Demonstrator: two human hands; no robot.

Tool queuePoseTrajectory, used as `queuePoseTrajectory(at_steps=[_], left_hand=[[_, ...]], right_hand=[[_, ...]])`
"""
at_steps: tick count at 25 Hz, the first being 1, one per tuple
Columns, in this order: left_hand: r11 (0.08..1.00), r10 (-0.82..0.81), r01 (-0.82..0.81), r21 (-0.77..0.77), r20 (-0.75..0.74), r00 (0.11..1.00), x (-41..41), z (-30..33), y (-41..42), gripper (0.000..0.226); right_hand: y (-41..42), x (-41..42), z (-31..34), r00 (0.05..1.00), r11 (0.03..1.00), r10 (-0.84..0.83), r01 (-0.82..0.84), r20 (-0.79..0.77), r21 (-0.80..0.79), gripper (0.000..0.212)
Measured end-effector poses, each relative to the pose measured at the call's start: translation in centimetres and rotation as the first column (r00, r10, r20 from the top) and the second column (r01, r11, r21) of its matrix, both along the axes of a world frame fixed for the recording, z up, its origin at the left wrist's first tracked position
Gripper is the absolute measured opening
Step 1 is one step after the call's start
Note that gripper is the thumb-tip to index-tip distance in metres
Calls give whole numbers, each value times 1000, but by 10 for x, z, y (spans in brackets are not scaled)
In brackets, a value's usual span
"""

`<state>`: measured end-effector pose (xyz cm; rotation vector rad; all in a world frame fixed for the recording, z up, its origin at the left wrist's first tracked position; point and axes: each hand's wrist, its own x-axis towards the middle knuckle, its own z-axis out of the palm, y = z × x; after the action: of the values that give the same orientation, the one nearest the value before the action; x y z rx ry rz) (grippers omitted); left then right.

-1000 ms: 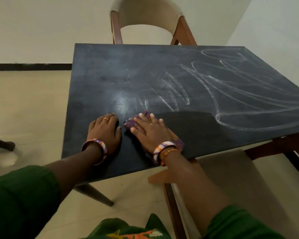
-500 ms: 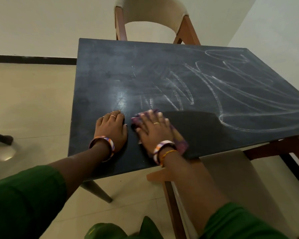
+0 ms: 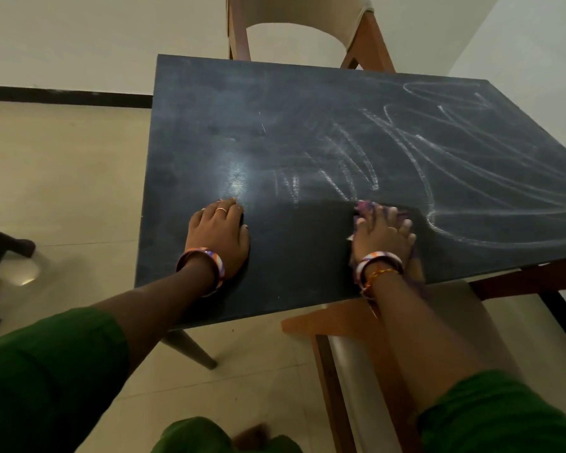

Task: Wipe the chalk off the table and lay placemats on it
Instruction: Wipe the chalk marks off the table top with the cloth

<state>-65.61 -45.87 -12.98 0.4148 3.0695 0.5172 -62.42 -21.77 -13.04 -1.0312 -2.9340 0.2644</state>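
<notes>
Rightward since before, right hand [image 3: 382,237] presses cloth [image 3: 366,209] flat on table [image 3: 209,132].

Left hand [image 3: 221,235] flat on dark table [image 3: 275,125], 7 o'clock. Right hand [image 3: 384,237] presses purple cloth [image 3: 366,207], 5 o'clock. Chalk scribbles [image 3: 438,152] 2 o'clock. Chair [image 3: 301,14] 12 o'clock.

Table [image 3: 242,132]: dark slate-grey rectangular top on angled legs, seen from above. White chalk marks [image 3: 438,165] loop in scribbled curves over its half toward 3 o'clock; the half toward 9 o'clock is mostly clean with a faint smeared sheen. Cloth [image 3: 365,207]: purple, crumpled, lying flat on the table near its 6 o'clock edge, at the near end of the chalk, largely covered.
</notes>
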Motion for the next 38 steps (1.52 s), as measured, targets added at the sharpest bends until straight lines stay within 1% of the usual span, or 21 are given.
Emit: queuePoseTrajectory(at_steps=[1,3,5,7,10,12,14,15,17,19,20,21,22,25,27,29,30,32,35,36,38], left_hand=[[1000,-1,1,-5,-1,1000,0,0,1,41],[1000,6,-6,-22,2,1000,0,-1,1,41],[1000,9,-9,-27,3,1000,0,-1,0,43],[1000,-6,6,-13,20,1000,0,-2,-2,42],[1000,-7,7,-1,20,1000,-1,-2,-3,41],[1000,-3,3,-13,13,1000,-1,-1,-1,41],[1000,-2,2,-23,11,1000,-1,-1,0,41],[1000,-1,1,-26,11,1000,-1,-1,0,41],[999,3,-2,-36,12,1000,-1,0,0,41],[999,17,-16,-44,21,1000,0,1,1,44],[999,20,-19,-47,23,1000,0,2,1,45],[999,18,-16,-50,24,1000,0,2,0,45],[999,11,-10,-49,22,1000,-1,2,-1,44],[999,2,-1,-40,20,1000,0,1,-2,40],[999,2,-1,-44,18,1000,0,0,-1,40],[999,6,-6,-41,14,1000,-1,-1,0,39],[999,8,-7,-40,13,1000,-1,0,0,39],[999,10,-9,-48,18,1000,-1,0,0,40],[997,19,-17,-70,25,1000,0,1,0,43],[997,20,-18,-72,26,999,0,1,0,43],[998,14,-13,-55,21,1000,0,1,-1,42]], right_hand=[[-27,-6,-3,989,989,146,-146,-25,-8,52],[-84,-9,-6,875,874,482,-483,-46,-48,51],[-98,-15,-4,772,769,635,-634,-16,-82,51],[-58,-26,-4,827,826,562,-562,-21,-36,50],[25,-27,-7,974,975,224,-224,-35,2,49],[51,-18,-5,1000,1000,17,-17,-11,-7,51],[34,-21,-4,998,998,-64,64,-26,-11,51],[13,-24,-5,999,1000,-16,16,-43,-20,51],[-45,-31,-9,964,967,251,-254,-88,-31,51],[-100,-30,-9,836,832,543,-548,-78,-87,51],[-110,-32,-6,781,776,622,-624,-57,-94,50],[-102,-39,-3,766,761,641,-643,-46,-88,50],[-82,-45,-4,801,797,597,-599,-45,-71,49],[6,-46,-6,960,960,277,-278,-52,-19,48],[52,-36,0,998,998,56,-57,-29,-40,49],[49,-36,3,997,996,-68,67,-19,-61,49],[32,-40,2,998,998,-43,41,-37,-47,48],[-26,-49,-4,978,979,189,-194,-87,-55,46],[-113,-49,-7,814,804,571,-581,-103,-128,47],[-116,-51,-5,785,775,612,-619,-95,-129,47],[-78,-58,-5,843,837,531,-538,-84,-98,47]])
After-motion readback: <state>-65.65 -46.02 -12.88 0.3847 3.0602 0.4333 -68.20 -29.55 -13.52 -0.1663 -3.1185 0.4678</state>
